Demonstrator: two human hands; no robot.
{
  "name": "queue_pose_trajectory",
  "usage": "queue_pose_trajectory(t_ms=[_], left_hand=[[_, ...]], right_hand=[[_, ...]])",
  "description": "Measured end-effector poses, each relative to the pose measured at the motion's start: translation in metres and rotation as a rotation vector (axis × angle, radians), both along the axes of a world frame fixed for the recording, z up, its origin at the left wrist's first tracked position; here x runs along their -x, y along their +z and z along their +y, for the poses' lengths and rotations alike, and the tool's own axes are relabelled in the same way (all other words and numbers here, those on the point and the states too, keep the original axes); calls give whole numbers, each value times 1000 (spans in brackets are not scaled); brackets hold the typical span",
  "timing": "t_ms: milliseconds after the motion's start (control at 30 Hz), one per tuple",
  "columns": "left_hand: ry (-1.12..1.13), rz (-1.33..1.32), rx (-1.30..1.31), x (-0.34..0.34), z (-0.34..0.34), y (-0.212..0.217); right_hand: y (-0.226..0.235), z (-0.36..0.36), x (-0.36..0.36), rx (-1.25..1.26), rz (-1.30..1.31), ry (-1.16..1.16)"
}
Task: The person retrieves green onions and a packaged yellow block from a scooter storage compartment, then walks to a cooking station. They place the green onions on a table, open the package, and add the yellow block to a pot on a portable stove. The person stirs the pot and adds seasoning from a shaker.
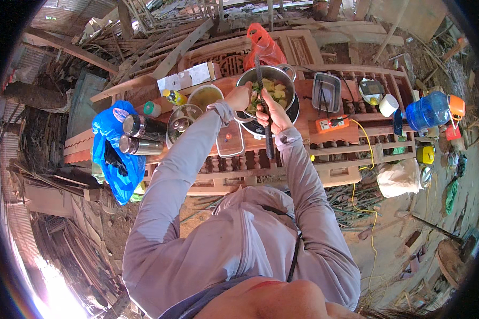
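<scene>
My right hand (274, 116) is closed around a long, narrow dark knife (269, 144), held upright in the picture across a steel pot (288, 73). Yellow chunks of food (274, 87) and some green pieces lie in the pot. At the pot's left side my left hand (238, 99) has its fingers bent together beside the green pieces. What it holds is hidden. The pot stands on a round dark base (257, 129), partly covered by my right hand. A rectangular clear lid or tray (230, 149) lies just left of that base.
Left of the pot are a bowl of yellowish liquid (205, 95), a glass lid (185, 119), a yellow bottle (174, 97), two steel flasks (138, 144) and a blue bag (107, 123). Rightward are a steel container (326, 91), an orange power strip (332, 124) and a blue water jug (428, 110).
</scene>
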State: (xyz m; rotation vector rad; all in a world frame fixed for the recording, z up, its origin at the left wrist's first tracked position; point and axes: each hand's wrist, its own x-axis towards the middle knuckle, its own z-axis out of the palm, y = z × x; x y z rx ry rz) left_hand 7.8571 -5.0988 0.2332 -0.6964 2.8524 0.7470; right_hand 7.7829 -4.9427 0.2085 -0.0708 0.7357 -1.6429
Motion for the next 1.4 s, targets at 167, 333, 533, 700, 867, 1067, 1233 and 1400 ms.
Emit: queue_pose_trajectory(t_ms=[167,333,533,700,867,1067,1233,1400], left_hand=[[-199,-63,-44,-3,-4,4],[-203,-211,197,-1,-1,15],[-295,142,301,-8,16,19],[-42,43,191,-10,2,11],[-181,-62,0,3,6,18],[-211,-2,240,-2,-5,2],[-322,264,317,-1,17,17],[11,137,142,-1,4,13]], right_hand=[[2,4,-8,28,110,-4],[6,-2,-16,-52,235,-67],[-39,-33,19,-10,-104,-39],[-4,-3,10,84,-89,-9],[5,7,-3,49,45,2],[13,1,-14,-58,252,-92],[-33,-24,13,-31,-46,-188],[-17,-1,12,-29,-54,-40]])
